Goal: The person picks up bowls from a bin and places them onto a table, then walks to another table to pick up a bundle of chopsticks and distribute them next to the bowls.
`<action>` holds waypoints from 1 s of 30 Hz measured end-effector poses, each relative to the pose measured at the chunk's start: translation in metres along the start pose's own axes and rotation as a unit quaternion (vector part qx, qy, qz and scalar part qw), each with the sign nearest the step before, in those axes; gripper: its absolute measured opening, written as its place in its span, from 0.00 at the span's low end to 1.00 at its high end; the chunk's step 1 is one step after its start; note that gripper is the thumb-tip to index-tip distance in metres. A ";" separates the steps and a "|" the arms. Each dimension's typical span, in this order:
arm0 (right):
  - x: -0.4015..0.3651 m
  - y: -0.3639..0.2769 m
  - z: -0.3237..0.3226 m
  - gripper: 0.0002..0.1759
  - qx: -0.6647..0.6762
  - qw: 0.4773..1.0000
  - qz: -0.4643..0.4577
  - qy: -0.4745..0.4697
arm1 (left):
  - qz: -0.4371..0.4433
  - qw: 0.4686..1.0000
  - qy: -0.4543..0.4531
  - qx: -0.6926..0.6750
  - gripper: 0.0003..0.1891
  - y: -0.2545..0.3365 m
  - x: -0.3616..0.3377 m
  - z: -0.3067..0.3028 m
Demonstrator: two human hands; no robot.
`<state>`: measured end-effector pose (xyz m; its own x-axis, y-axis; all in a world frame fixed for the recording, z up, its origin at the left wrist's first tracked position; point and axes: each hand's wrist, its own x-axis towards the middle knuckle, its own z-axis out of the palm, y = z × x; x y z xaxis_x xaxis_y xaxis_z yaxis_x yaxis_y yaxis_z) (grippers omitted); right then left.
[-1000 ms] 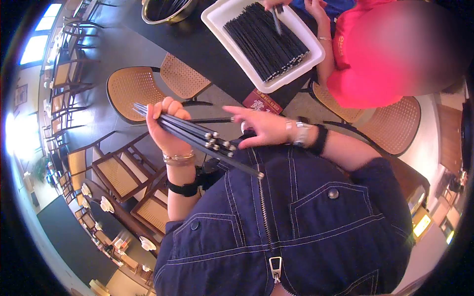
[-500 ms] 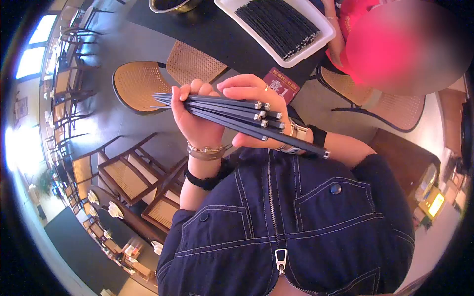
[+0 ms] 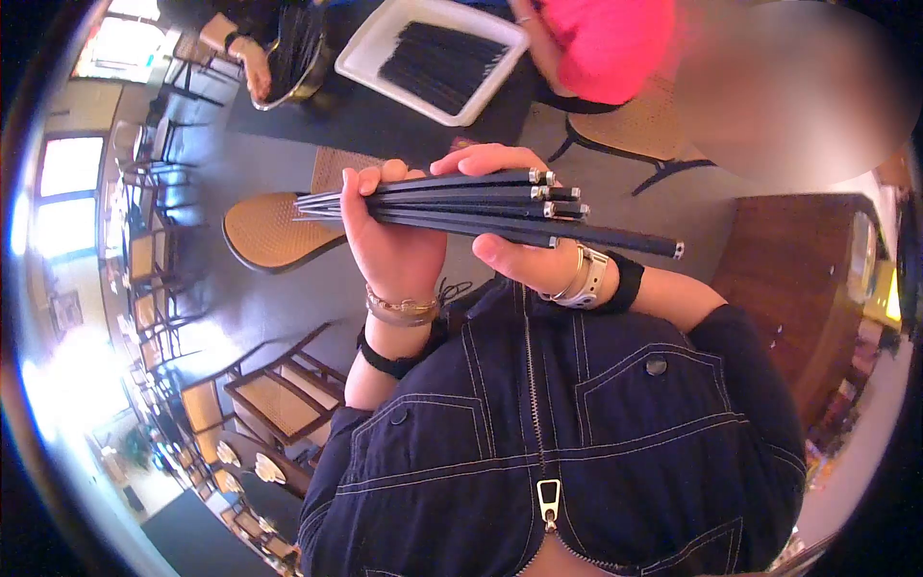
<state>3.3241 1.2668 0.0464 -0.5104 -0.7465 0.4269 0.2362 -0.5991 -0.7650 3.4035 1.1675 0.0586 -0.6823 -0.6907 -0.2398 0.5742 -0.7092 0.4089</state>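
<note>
A bundle of black chopsticks (image 3: 461, 207) with silver end caps lies across the space in front of my chest, nearly level. My left hand (image 3: 396, 255) is wrapped round the bundle near its thin tips, which poke out to the left. Around the capped ends curls my right hand (image 3: 534, 267), its fingers behind and above them and its thumb below. One chopstick juts out further to the right than the others. The right palm is mostly hidden behind the bundle.
On the dark table (image 3: 361, 120) stands a white tray (image 3: 468, 113) of black chopsticks. A person's hand (image 3: 256, 72) is at a metal basin (image 3: 310, 88) holding dark sticks. Another person in pink (image 3: 611, 48) is beyond. A woven-seat chair (image 3: 264, 231) and a brown wooden cabinet (image 3: 784, 288) flank me.
The view has shifted, so the tray appears further left and a person's hand at the basin has come into view. The bundle has levelled out, both hands still around it.
</note>
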 end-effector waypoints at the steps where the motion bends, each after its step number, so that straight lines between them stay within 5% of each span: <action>1: -0.011 -0.013 -0.007 0.26 0.010 1.000 -0.007 0.024 | -0.030 0.998 -0.047 -0.009 0.13 -0.012 -0.008 0.004; 6: -0.078 -0.091 -0.055 0.29 -0.019 0.993 -0.064 0.097 | -0.076 0.995 -0.058 0.004 0.14 -0.104 -0.056 0.052; 12: -0.185 -0.201 -0.126 0.18 -0.142 0.969 -0.128 0.154 | -0.183 0.968 -0.167 0.035 0.15 -0.248 -0.128 0.107; 22: -0.293 -0.306 -0.225 0.05 0.078 0.882 -0.272 0.377 | -0.320 0.895 -0.282 0.131 0.12 -0.438 -0.192 0.150; 27: -0.301 -0.370 -0.307 0.08 0.169 0.801 -0.312 0.483 | -0.416 0.879 -0.207 0.110 0.07 -0.516 -0.163 0.171; 30: -0.301 -0.405 -0.372 0.10 0.128 0.822 -0.319 0.454 | -0.407 0.893 -0.163 0.096 0.08 -0.557 -0.126 0.195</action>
<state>3.0747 1.8423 0.0485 -0.9774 0.1971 0.0764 -0.2114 -0.9129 -0.3491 3.0815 1.6768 0.0329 -0.9521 0.1439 -0.2699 -0.2397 -0.8991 0.3663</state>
